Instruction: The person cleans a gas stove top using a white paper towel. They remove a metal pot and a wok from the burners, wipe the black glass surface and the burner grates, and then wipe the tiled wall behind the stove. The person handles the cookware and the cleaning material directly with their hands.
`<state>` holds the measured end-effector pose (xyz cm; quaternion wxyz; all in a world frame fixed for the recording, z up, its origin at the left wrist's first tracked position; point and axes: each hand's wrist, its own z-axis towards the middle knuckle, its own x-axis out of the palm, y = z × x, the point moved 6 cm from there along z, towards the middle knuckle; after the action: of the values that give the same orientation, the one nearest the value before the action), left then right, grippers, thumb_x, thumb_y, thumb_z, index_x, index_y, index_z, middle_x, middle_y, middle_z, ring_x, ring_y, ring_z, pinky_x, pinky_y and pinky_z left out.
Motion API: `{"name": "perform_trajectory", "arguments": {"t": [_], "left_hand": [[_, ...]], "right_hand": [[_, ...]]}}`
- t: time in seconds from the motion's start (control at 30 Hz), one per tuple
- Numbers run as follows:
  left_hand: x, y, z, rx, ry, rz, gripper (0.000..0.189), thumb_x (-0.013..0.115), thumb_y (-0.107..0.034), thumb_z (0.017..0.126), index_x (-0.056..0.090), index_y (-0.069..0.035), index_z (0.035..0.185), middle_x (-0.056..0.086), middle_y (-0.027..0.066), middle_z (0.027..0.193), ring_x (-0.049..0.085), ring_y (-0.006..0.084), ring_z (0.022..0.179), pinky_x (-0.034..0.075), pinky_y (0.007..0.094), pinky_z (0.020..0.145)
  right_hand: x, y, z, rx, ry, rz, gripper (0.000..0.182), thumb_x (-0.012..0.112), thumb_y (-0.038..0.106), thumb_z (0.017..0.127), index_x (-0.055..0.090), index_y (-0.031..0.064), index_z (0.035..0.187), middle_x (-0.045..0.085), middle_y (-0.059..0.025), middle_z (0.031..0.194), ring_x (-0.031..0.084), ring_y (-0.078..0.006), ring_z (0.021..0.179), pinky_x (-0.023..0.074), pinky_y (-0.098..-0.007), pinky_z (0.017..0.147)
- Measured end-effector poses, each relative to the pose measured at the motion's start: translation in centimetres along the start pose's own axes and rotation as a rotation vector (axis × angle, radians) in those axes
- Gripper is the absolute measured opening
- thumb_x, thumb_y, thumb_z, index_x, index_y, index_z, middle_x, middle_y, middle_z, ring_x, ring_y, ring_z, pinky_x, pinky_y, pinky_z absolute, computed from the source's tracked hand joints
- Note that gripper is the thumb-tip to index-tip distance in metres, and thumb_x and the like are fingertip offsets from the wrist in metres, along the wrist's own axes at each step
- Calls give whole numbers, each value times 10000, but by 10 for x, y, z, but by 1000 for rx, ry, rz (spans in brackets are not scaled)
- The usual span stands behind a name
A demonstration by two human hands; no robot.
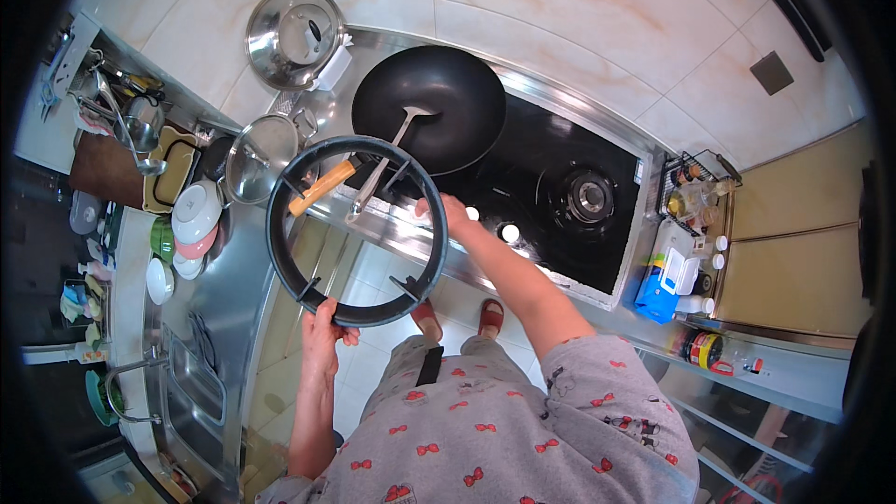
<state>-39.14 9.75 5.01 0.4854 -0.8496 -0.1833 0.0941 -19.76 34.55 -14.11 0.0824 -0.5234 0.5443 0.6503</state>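
My left hand (325, 339) grips the lower rim of a black ring-shaped pan support (439, 252) with inward prongs, raised in front of the stove. Through and beside the ring, my right hand (451, 215) is at the front edge of the black glass gas stove (532, 154), close to a white control knob (473, 214). Something pale shows at its fingertips, partly behind the ring; whether it is held is unclear. A black wok (448, 91) with a wooden handle (322, 187) rests over the stove's left side, a steel cooking utensil (402, 129) lying in it.
At the right burner (590, 197), no pan support is seen. Left stand a glass-lidded pot (262, 154), stacked bowls (196, 210) and a sink (196, 378). A steel lid (294, 35) leans on the wall. Right are a wire rack (672, 182) and a blue wipes pack (656, 290).
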Motion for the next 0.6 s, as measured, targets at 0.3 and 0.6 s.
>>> {"name": "perform_trajectory", "arguments": {"t": [0.3, 0.6], "left_hand": [[4, -6, 6, 10, 30, -27, 413, 417, -278, 989, 570, -12, 712, 600, 113, 556, 554, 167, 425, 443, 260, 422], [8, -13, 16, 33, 85, -8, 411, 418, -275, 990, 569, -17, 708, 597, 112, 549, 555, 164, 426, 441, 255, 423]], "right_hand": [[-73, -90, -64, 274, -44, -147, 128, 610, 128, 822, 680, 168, 922, 632, -131, 1050, 636, -334, 1008, 519, -427, 863], [-22, -35, -107, 104, -77, -306, 124, 621, 63, 749, 649, 127, 851, 639, -122, 925, 638, -317, 908, 498, -430, 787]]}}
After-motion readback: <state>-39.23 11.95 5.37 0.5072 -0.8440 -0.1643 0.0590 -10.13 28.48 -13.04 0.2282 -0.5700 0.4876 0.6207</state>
